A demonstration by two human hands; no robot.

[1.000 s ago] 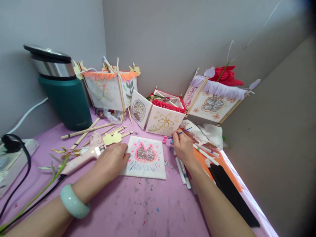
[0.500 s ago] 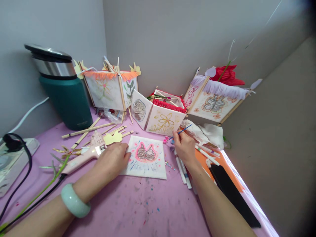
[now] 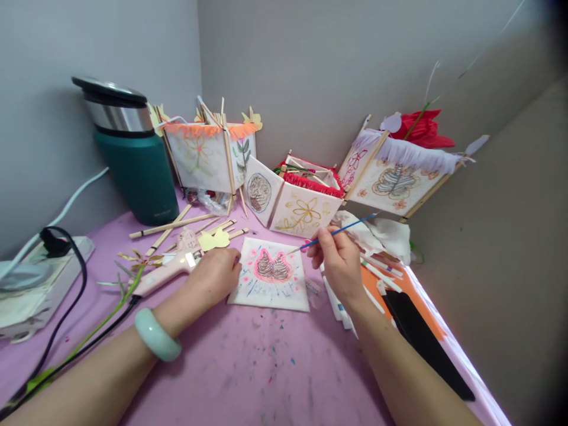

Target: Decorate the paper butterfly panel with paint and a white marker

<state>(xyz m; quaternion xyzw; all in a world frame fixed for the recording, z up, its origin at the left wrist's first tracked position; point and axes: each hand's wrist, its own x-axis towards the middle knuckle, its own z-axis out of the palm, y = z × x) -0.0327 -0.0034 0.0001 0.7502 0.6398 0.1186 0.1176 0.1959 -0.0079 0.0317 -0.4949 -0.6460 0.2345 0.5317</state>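
My right hand [image 3: 339, 266] is closed around a thin blue paintbrush [image 3: 341, 229]. The brush tip points left, over the upper right part of a white square panel [image 3: 295, 302]. On that panel is a dark striped shape with a pink outline, pink dots and blue strokes around it. My left hand [image 3: 219, 273], wearing a pale green bangle [image 3: 157, 335] at the wrist, has its fingers curled at the panel's left edge. A small pink item [image 3: 306, 245] lies just behind the brush, partly hidden. White markers [image 3: 339, 310] lie under my right hand.
Decorated lanterns [image 3: 199, 160] stand along the wall, with a green tumbler [image 3: 137, 171] at the left. Wooden sticks [image 3: 171, 226], a pink glue gun [image 3: 164, 272] and a power strip [image 3: 66, 278] lie left. A black flat object [image 3: 428, 343] rests on orange paper [image 3: 430, 307] at right.
The paintbrush has moved from beside the pink item to over the panel's upper right, tip pointing left. My left hand stays at the panel's edge. The whole view has shifted slightly.
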